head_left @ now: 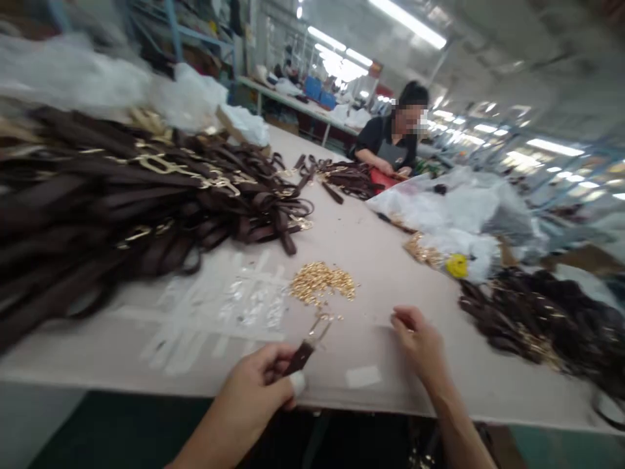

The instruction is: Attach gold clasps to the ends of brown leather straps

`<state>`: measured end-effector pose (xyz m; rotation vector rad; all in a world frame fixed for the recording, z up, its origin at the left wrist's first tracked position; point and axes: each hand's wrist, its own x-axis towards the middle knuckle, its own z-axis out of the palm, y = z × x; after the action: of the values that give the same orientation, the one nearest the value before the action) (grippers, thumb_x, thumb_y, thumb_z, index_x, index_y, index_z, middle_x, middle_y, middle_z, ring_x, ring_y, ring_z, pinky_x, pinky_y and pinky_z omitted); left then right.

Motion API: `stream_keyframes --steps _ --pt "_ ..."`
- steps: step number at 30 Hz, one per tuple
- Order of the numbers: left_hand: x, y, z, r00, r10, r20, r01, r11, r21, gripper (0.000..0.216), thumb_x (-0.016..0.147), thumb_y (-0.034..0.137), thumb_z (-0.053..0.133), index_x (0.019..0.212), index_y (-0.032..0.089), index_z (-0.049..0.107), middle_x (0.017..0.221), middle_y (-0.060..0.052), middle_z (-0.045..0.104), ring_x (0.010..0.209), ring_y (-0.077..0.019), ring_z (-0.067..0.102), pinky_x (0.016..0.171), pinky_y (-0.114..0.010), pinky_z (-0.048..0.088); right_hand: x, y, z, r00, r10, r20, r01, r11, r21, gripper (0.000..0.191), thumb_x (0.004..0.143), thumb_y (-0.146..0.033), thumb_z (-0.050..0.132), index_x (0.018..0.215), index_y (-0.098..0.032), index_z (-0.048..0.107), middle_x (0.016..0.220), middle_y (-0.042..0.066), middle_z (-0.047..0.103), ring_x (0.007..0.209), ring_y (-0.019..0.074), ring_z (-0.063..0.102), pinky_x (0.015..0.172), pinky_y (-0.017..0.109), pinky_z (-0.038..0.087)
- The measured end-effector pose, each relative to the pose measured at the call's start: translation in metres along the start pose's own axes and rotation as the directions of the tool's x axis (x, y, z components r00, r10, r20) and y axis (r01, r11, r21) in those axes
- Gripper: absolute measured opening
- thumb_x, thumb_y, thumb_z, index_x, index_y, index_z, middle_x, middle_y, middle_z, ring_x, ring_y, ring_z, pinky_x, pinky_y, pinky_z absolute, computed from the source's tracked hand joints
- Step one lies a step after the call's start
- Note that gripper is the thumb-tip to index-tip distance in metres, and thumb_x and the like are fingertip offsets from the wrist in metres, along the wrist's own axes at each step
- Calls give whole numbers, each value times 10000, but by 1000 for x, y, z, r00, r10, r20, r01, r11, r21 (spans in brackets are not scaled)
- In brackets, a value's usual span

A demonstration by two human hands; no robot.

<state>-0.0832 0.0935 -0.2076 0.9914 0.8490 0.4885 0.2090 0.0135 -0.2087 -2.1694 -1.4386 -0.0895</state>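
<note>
My left hand (266, 378) is closed around the end of a dark brown strap (299, 357), with a pale wrap on the thumb. A gold metal buckle (321, 329) sticks out from the strap's tip, over the table. Just beyond it lies a heap of small gold metal pieces (319, 281). To the right, my right hand (417, 339) hovers at the table surface with its fingers curled and pinched together. Whatever is between those fingertips, if anything, is too small to make out.
Brown straps with gold hardware (195, 182) pile up on the left; more straps (541, 319) lie at right. Clear tape strips (215, 306) and a white paper piece (363, 376) are on the table (361, 247). Plastic bags (469, 202) stand beyond. A co-worker (390, 137) sits at the far end.
</note>
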Motion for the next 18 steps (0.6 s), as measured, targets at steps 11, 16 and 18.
stream_keyframes --steps 11,16,18 --pt "-9 9 6 980 197 -27 -191 971 146 212 768 146 599 945 169 713 847 -19 702 745 -148 603 691 -256 480 -61 -128 35 990 17 141 -117 663 740 87 845 -255 685 925 -230 660 871 17 698 819 162 662 742 273 537" --pt "-11 10 2 951 310 -9 -295 915 275 253 781 99 565 939 201 733 874 -10 692 827 -165 611 771 -274 474 -60 -130 37 996 -35 81 -22 792 610 67 866 -256 655 929 -238 668 877 16 713 831 170 673 762 280 530" --pt "-12 9 3 939 344 -6 -324 891 318 286 778 72 545 945 210 732 878 -6 683 836 -164 607 770 -273 468 -62 -131 36 997 -42 71 -7 814 581 70 872 -252 646 935 -243 673 891 17 720 833 173 680 760 282 530"
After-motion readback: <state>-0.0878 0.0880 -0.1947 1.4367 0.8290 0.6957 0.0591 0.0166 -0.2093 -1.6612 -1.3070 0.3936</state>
